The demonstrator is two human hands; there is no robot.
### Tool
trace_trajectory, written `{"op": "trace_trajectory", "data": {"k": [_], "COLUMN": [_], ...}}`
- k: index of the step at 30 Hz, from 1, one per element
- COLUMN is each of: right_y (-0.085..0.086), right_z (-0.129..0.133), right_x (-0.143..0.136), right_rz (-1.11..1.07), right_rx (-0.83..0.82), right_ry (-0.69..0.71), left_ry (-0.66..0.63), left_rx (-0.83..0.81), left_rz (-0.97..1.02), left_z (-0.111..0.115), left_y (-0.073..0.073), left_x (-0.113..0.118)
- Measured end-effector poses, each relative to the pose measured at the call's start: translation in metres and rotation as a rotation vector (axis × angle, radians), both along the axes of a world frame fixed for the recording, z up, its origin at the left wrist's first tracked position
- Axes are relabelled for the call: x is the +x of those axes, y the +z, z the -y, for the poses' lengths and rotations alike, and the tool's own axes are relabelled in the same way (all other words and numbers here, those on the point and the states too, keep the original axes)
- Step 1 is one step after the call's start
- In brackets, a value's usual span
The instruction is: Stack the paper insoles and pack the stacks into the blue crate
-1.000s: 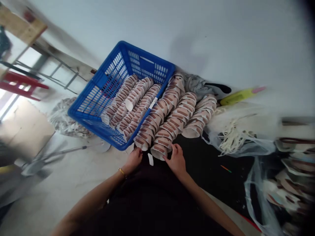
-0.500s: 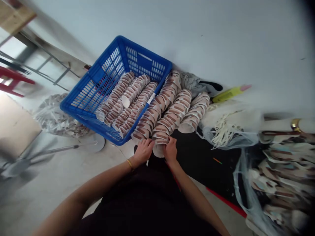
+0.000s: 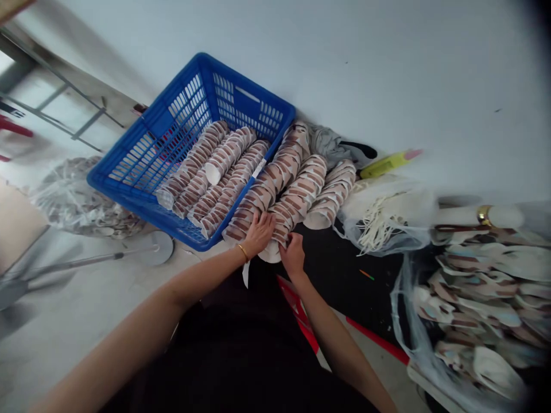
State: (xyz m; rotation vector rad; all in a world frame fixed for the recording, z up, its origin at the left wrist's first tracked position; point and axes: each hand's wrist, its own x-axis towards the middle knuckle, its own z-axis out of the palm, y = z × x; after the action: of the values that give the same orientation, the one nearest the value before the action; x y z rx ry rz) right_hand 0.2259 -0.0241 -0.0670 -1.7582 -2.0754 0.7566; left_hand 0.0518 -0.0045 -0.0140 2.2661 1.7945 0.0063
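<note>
Hands on the middle stack

The left hand's fingers clasp the stack's near end from the left; the right hand's fingers curl tight against its right side. It lies between two similar stacks, over the black tabletop. To the left, the blue basket holds more stacks; to the right lies a bag with white strings

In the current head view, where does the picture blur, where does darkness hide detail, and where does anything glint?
Head view: blur smears the grey metal object at lower left and softens the heaped pieces towards the right edge, while the blue basket looks clearer; the dark clothing loses its folds, and the top right corner falls to black; a glint shows on the gold-coloured band.
</note>
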Motion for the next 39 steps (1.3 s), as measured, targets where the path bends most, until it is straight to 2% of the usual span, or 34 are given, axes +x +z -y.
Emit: {"op": "trace_trajectory", "data": {"k": [4,9,14,23,30,33,39], "right_y": [-0.004,-0.016,-0.021,0.002,0.014,0.015,0.026], "right_z": [-0.008,-0.020,-0.029,-0.030,-0.050,-0.053,-0.051], "right_x": [0.005,0.010,0.011,0.024,0.014,0.013,0.012], "right_rz": [-0.056,-0.129,-0.140,-0.101,0.149,0.198,0.286], "right_rx": [0.013,0.020,0.020,-0.035,-0.224,-0.181,0.021], "right_ry": [0.071,0.180,0.177,0.205,0.215,0.220,0.184], "left_ry": [-0.014,-0.002,0.008,0.006,0.043,0.047,0.044], "left_rx": [0.004,-0.016,-0.015,-0.006,0.013,0.010,-0.007], "left_rz": [-0.021,0.011,0.029,-0.010,0.015,0.020,0.033], "left_z": [-0.002,-0.003,-0.008,-0.010,-0.010,-0.012,-0.014], "left_y": [-0.007,-0.013,-0.019,-0.024,-0.026,-0.025,-0.025], "left_x": [0.003,0.002,0.006,0.014,0.014,0.013,0.015]}}
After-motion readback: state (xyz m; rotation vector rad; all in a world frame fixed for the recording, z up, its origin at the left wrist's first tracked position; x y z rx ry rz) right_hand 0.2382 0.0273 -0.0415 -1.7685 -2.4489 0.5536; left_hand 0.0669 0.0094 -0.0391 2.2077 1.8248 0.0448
